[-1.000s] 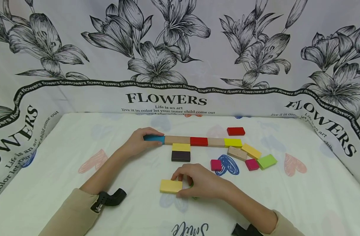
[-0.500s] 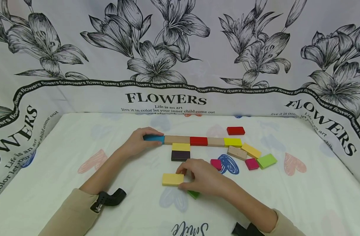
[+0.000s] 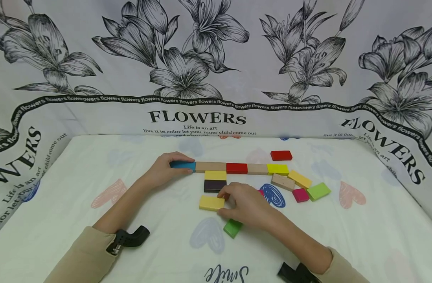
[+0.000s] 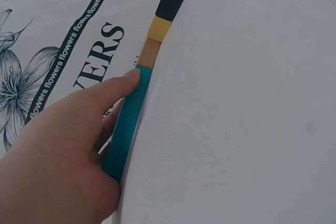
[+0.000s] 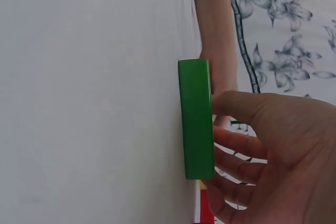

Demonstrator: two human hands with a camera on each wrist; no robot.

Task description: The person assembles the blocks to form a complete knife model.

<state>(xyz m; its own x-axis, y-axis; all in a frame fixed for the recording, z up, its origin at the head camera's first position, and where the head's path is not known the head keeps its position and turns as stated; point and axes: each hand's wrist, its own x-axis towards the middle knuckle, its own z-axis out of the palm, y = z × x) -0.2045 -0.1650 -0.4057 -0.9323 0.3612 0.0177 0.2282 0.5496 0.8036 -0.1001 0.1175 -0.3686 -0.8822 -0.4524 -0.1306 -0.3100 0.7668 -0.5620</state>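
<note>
In the head view my left hand [image 3: 161,171] grips the blue block [image 3: 182,166] at the left end of a row, thumb and fingers along its sides. My right hand [image 3: 249,204] pinches the right end of a light yellow block [image 3: 211,203], just below the black block [image 3: 215,186] and apart from it. A yellow block [image 3: 216,175] lies between the black block and the row. The left wrist view shows my thumb on the blue block [image 4: 127,124]. In the right wrist view a green block [image 5: 197,119] covers what my fingers hold.
The row continues with a wooden block [image 3: 210,167], a red block [image 3: 236,168], another wooden one and a yellow one [image 3: 277,169]. Several loose blocks lie at its right, with a red block [image 3: 281,155] behind. A green block [image 3: 232,228] lies nearer the front.
My right hand has moved the light yellow block away from the front edge and slightly right, toward the black block, uncovering the green block. My left hand has stayed on the blue block.
</note>
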